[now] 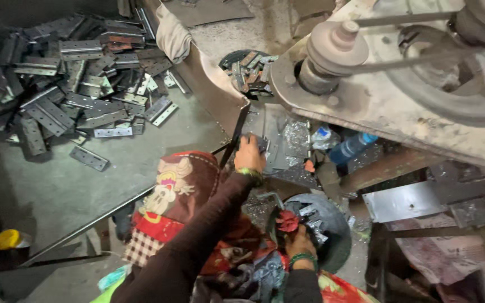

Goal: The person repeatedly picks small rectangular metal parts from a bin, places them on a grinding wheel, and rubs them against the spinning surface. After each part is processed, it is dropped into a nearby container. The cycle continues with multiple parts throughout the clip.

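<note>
My left hand [249,155] reaches forward under the machine's metal arm and grips a small dark metal piece [262,145] beside flat plates. My right hand [297,240] rests low at the rim of a round dark pan [332,216] that holds several small metal hinge pieces; its fingers are closed near a red cloth bit [288,221], and I cannot tell whether it grips a part. Both arms wear dark sleeves and green bangles.
A big heap of grey perforated hinge plates [79,78] covers the floor at left. A belt-driven machine with a pulley [335,53] looms at right. A second bowl of parts [251,70], a blue bottle [350,147], a yellow cap [8,239] and patterned cloth [178,193] lie about.
</note>
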The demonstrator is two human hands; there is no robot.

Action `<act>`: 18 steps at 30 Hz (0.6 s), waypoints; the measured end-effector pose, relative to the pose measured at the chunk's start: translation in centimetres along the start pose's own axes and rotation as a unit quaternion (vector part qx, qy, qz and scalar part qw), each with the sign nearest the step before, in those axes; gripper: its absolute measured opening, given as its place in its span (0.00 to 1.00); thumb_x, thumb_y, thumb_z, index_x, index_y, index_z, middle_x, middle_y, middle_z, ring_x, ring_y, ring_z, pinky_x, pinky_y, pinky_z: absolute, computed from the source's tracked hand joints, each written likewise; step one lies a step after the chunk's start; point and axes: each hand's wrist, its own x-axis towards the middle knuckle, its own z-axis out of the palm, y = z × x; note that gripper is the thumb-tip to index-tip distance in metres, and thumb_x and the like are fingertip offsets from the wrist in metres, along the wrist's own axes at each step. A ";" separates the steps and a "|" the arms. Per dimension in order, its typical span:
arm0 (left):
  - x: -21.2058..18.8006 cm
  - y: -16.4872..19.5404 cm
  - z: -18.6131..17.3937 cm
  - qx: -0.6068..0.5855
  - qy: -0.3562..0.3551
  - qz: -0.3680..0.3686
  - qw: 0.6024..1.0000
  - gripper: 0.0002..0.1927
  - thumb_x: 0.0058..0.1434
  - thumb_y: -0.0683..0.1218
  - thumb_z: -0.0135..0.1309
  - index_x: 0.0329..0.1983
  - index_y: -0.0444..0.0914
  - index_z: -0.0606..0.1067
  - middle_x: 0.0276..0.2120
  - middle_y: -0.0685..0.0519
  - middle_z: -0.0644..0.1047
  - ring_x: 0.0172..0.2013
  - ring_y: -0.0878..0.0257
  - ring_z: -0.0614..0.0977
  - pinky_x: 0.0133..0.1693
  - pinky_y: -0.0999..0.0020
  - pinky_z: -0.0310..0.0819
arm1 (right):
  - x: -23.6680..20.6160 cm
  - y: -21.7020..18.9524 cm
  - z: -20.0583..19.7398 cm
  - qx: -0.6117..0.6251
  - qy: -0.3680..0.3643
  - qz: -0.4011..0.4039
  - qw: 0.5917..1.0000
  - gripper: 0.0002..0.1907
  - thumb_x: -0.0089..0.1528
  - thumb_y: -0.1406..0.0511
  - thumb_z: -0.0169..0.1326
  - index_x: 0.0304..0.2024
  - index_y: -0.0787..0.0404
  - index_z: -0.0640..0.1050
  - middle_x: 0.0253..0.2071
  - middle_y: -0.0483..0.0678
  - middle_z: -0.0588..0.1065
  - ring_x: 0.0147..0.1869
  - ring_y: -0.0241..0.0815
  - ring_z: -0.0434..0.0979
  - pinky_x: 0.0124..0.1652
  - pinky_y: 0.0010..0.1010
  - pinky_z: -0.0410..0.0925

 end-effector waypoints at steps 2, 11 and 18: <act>-1.7 1.1 0.6 0.059 -0.057 0.000 0.997 0.26 0.55 0.39 0.54 0.60 0.39 0.71 0.56 0.38 0.72 0.53 0.42 0.78 0.47 0.48 0.78 | 0.0 -0.1 -0.2 -0.004 -0.005 0.011 1.000 0.38 0.57 0.50 0.61 0.66 0.47 0.61 0.59 0.59 0.73 0.60 0.66 0.76 0.56 0.54 0.69; -2.2 0.0 -0.8 0.146 -0.048 0.212 0.965 0.36 0.56 0.52 0.56 0.69 0.36 0.67 0.67 0.47 0.67 0.74 0.48 0.56 0.69 0.28 0.30 | 0.5 -1.5 -2.4 -0.003 -0.042 -0.015 0.999 0.40 0.56 0.51 0.64 0.66 0.52 0.62 0.55 0.61 0.76 0.59 0.65 0.76 0.56 0.52 0.69; 1.1 -0.2 3.2 0.227 -0.011 0.166 0.960 0.26 0.63 0.52 0.53 0.63 0.38 0.73 0.65 0.49 0.71 0.72 0.50 0.60 0.71 0.29 0.31 | 0.7 -3.1 -3.8 -0.106 -0.045 0.047 0.992 0.33 0.61 0.48 0.58 0.63 0.52 0.66 0.59 0.58 0.75 0.62 0.63 0.77 0.57 0.52 0.70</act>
